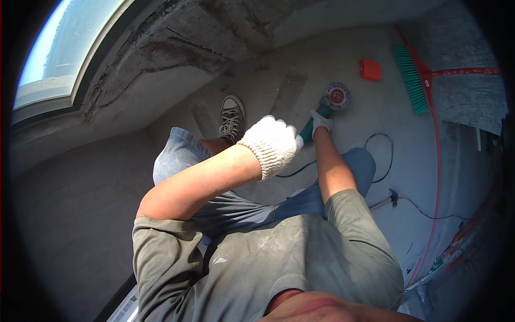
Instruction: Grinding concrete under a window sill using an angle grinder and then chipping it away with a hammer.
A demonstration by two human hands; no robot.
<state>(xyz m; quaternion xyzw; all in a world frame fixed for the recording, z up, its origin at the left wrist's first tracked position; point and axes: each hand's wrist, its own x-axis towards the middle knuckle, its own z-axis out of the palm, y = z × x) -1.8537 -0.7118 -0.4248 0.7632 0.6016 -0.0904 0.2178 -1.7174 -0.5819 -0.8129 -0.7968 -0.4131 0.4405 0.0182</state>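
Note:
I am seated on the concrete floor in white knit gloves. My right hand (pixel 322 123) grips the green body of an angle grinder (pixel 308 129), whose disc (pixel 337 96) faces up with a red centre. My left hand (pixel 271 139) is closed over the grinder's rear end; its fingertips are hidden, so I cannot tell whether it grips the tool or something else. A black cord (pixel 390 158) loops on the floor beside my right knee (pixel 359 166).
A red box (pixel 370 70) lies beyond the grinder, near a red broom (pixel 410 78) with green bristles. A hammer (pixel 394 197) and thin cables are at the right. A rough, broken wall (pixel 193 40) with a window (pixel 51 64) borders the floor (pixel 80 225).

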